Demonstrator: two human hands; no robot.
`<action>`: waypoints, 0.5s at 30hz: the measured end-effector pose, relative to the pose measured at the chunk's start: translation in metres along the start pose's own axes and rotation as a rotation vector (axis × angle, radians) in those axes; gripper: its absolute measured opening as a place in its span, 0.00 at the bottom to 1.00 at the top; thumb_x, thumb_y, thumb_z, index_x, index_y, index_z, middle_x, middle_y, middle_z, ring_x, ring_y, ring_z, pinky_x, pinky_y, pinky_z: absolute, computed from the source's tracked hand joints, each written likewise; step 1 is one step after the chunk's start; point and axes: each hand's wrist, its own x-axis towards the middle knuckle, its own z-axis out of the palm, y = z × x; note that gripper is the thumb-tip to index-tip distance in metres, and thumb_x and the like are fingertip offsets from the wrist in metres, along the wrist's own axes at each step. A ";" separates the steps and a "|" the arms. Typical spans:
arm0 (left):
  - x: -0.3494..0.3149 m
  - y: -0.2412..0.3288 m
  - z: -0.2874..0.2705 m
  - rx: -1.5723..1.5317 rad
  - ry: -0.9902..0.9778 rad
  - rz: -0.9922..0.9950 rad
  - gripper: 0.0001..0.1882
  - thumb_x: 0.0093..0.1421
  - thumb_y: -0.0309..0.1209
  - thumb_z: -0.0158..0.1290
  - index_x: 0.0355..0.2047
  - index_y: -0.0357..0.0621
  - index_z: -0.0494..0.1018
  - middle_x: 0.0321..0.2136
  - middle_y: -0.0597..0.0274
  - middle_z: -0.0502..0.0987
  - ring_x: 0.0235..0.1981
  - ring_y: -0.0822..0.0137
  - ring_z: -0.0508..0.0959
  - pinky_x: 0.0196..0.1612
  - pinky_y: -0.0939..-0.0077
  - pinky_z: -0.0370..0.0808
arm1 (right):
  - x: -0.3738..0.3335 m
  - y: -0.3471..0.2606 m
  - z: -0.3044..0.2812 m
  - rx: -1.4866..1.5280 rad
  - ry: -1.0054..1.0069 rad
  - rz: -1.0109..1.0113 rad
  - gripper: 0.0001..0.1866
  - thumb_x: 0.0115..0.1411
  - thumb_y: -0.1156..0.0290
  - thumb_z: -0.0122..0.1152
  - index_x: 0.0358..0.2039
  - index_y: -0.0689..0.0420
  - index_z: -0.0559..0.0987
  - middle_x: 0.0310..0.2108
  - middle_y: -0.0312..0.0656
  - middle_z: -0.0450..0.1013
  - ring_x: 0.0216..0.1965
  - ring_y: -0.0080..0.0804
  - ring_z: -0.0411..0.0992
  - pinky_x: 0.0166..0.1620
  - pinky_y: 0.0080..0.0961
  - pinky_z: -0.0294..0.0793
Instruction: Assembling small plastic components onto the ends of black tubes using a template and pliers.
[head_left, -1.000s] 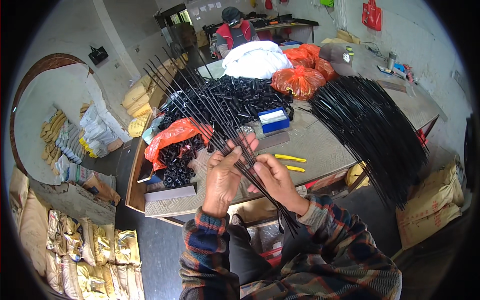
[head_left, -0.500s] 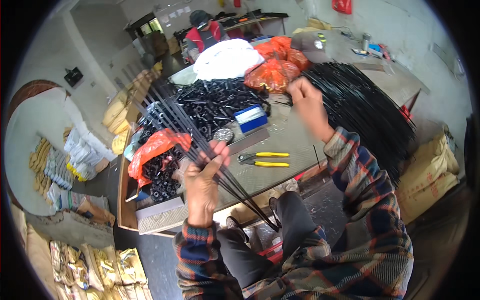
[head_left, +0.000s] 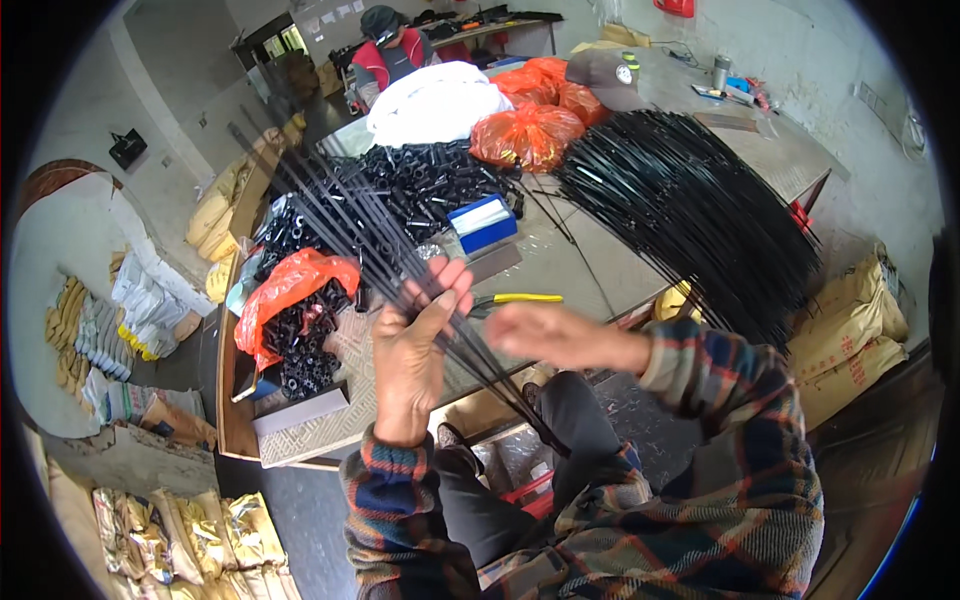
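My left hand (head_left: 412, 350) is closed around a bundle of several long, thin black rods (head_left: 340, 225). The rods slant from the far left down toward my knees, and their far ends are blurred. My right hand (head_left: 560, 335) is just right of the bundle, near its lower half; motion smears its fingers, and whether they touch a rod cannot be made out. Behind it on the table lie yellow-handled pliers (head_left: 528, 297), partly hidden by that hand. A large heap of similar black rods (head_left: 690, 220) covers the table's right side, with a few loose rods (head_left: 560, 225) beside it.
Small black parts (head_left: 430, 180) are piled across the table, near a blue box (head_left: 484, 225) and an orange bag (head_left: 300, 285). Behind them sit a white sack (head_left: 440, 100), tied orange bags (head_left: 527, 135) and a cap (head_left: 608, 80). Another person (head_left: 388, 60) works farther back. Sacks (head_left: 850, 330) stand at right.
My right hand has moved from beside the rod heap leftward and nearer, to the bundle. My left hand still holds the rods. The view has shifted slightly.
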 end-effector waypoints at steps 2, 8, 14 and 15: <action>-0.002 0.000 0.002 0.059 -0.013 0.032 0.19 0.57 0.20 0.50 0.49 0.28 0.64 0.45 0.46 0.73 0.45 0.60 0.75 0.48 0.69 0.73 | 0.008 -0.015 0.036 0.252 -0.142 -0.001 0.18 0.65 0.63 0.46 0.48 0.64 0.66 0.37 0.40 0.71 0.36 0.23 0.70 0.40 0.20 0.70; -0.026 0.052 -0.050 1.059 -0.022 0.140 0.12 0.55 0.28 0.56 0.37 0.32 0.73 0.26 0.60 0.78 0.28 0.75 0.76 0.32 0.81 0.74 | 0.012 -0.048 0.039 0.448 -0.045 0.083 0.13 0.66 0.66 0.42 0.40 0.63 0.67 0.22 0.37 0.68 0.18 0.20 0.68 0.22 0.15 0.68; -0.030 0.039 -0.069 0.895 0.058 0.313 0.13 0.56 0.23 0.52 0.42 0.33 0.72 0.39 0.57 0.77 0.42 0.69 0.76 0.44 0.78 0.71 | 0.013 -0.054 0.078 0.563 -0.451 0.177 0.15 0.66 0.66 0.42 0.45 0.66 0.64 0.28 0.45 0.72 0.25 0.29 0.75 0.28 0.20 0.75; -0.029 0.036 -0.069 0.891 0.056 0.312 0.13 0.56 0.23 0.52 0.42 0.33 0.72 0.39 0.57 0.77 0.42 0.69 0.76 0.44 0.78 0.71 | 0.010 -0.053 0.082 0.613 -0.490 0.165 0.15 0.66 0.67 0.42 0.47 0.66 0.64 0.29 0.46 0.72 0.27 0.31 0.75 0.30 0.21 0.76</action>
